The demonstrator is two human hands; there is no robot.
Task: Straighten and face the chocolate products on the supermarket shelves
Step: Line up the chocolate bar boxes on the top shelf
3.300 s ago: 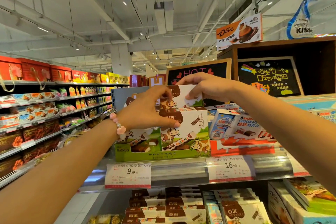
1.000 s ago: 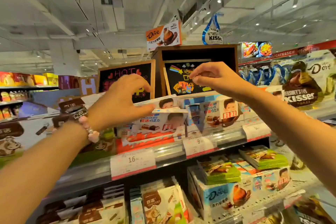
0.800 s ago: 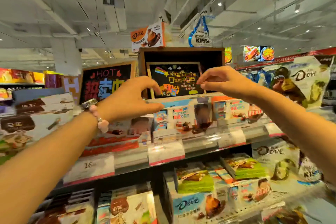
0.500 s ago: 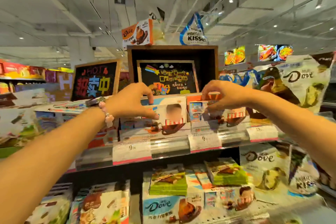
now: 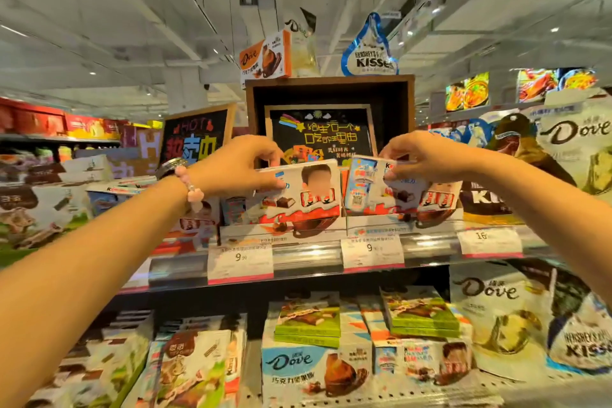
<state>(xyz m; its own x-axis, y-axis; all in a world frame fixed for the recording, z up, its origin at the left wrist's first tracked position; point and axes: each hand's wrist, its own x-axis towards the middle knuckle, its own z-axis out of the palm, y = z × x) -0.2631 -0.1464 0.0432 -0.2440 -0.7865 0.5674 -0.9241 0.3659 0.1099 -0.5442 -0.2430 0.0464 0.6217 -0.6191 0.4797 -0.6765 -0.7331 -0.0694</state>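
**Head view: both hands on the white-and-red chocolate boxes at the top shelf**

Head camera looks up at a supermarket shelf whose front rail carries price tags. Two white-and-red chocolate boxes stand side by side on it, upright and facing out. The left hand grips the left box at its upper left corner, fingers curled over the top edge and thumb against the front. A pink bead bracelet sits on that wrist. The right hand pinches the right box at its upper edge, fingers bent round the top, thumb on the front face. This box leans slightly, with a gap between it and the left one.

Behind the boxes stands a dark wooden crate holding a chalkboard sign; a second chalkboard sign leans to its left. On the lower shelf lie green packs on a Dove carton. Dove bags fill the right side.
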